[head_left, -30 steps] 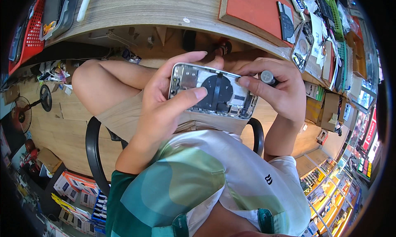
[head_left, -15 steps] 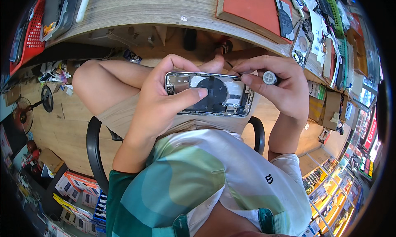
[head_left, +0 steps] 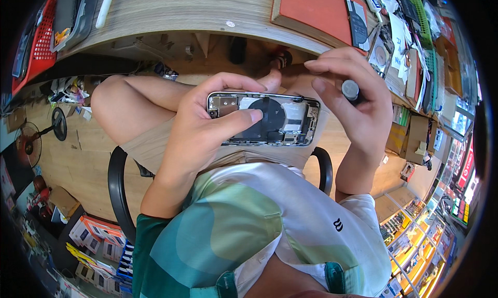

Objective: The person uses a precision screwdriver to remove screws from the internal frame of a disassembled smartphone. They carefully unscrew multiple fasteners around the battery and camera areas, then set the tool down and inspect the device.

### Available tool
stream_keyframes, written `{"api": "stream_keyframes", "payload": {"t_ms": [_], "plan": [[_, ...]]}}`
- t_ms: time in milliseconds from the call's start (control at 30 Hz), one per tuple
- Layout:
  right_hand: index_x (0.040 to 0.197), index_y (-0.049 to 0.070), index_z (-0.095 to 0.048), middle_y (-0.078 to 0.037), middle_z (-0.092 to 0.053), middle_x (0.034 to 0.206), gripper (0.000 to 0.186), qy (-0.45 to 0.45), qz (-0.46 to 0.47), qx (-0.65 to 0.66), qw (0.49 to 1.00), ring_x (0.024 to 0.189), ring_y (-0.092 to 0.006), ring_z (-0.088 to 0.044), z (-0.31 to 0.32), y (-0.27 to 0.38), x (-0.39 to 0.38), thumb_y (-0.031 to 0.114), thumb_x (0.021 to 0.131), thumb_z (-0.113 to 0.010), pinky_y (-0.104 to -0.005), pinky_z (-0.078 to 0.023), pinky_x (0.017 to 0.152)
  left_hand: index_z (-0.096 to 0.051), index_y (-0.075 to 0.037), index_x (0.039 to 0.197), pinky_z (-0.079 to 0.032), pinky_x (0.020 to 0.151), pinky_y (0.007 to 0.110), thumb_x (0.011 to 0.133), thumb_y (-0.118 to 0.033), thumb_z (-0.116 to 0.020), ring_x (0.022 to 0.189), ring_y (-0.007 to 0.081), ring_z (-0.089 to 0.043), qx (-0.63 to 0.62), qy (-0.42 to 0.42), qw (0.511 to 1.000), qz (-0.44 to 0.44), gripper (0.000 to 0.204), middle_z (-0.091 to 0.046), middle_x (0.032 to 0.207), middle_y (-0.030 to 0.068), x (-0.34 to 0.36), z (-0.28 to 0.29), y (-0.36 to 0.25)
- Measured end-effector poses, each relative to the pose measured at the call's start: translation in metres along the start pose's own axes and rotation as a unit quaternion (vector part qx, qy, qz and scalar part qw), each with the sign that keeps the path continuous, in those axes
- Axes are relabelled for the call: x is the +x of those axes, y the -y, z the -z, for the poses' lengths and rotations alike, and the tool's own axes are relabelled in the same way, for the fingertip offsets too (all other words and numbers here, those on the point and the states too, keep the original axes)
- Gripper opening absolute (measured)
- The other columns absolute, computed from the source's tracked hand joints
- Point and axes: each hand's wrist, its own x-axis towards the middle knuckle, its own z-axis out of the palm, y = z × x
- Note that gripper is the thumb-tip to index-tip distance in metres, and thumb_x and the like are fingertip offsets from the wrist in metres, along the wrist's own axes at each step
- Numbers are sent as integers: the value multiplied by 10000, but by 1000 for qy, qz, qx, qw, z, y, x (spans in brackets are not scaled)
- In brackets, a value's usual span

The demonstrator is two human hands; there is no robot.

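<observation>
An opened phone [head_left: 298, 112] lies level above my lap, its inner parts facing up: a black round coil, silver panels and small boards along the right end. My left hand [head_left: 205, 116] grips its left part, thumb pressed on the black coil and fingers behind the far edge. My right hand [head_left: 358, 98] is raised to the right of the phone, apart from it. Its thumb and forefinger are spread, while the other fingers curl round a screwdriver [head_left: 350, 90]. Only the round grey end of the handle shows; the shaft is hidden.
Ahead, a wooden desk [head_left: 207, 12] carries a red-orange board [head_left: 316, 12] with a phone battery [head_left: 357, 25] on it. A red basket [head_left: 39, 51] stands at the far left. Clutter covers the desk's right end. Chair armrests [head_left: 325, 169] flank me.
My right hand has pulled back from the phone's far right corner, up and to the right, and its thumb and forefinger have parted. The phone and my left hand have hardly moved.
</observation>
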Motion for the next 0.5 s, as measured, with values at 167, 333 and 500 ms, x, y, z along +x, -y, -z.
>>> {"api": "stream_keyframes", "payload": {"t_ms": [167, 333, 500], "plan": [[1040, 66, -832, -74, -594, 911, 338, 41, 62, -145, 987, 651, -112, -591, -8, 28, -14, -29, 727, -748, -249, -424, 536, -670, 22, 1193, -577, 903, 288, 853, 35, -775, 987, 132, -710, -19, -3, 1000, 5, 356, -736, 1115, 81, 2, 3, 4], [1132, 152, -832, -15, -582, 888, 496, 89, 123, -244, 958, 541, -96, -507, -20, 27, -17, 40, 652, -774, -286, -409, 482, -672, 19, 1199, -585, 905, 294, 879, 40, -750, 993, 137, -714, -17, -7, 1000, 1, 330, -739, 1121, 88, 3, 4, 3], [1196, 169, -812, 2, -581, 888, 561, 79, 145, -272, 948, 551, -96, -507, -25, 25, -17, 71, 644, -777, -290, -422, 490, -672, 29, 1201, -587, 908, 294, 907, 33, -721, 1002, 138, -716, -6, -3, 1000, -2, 298, -738, 1130, 99, 4, 7, 5]]}}
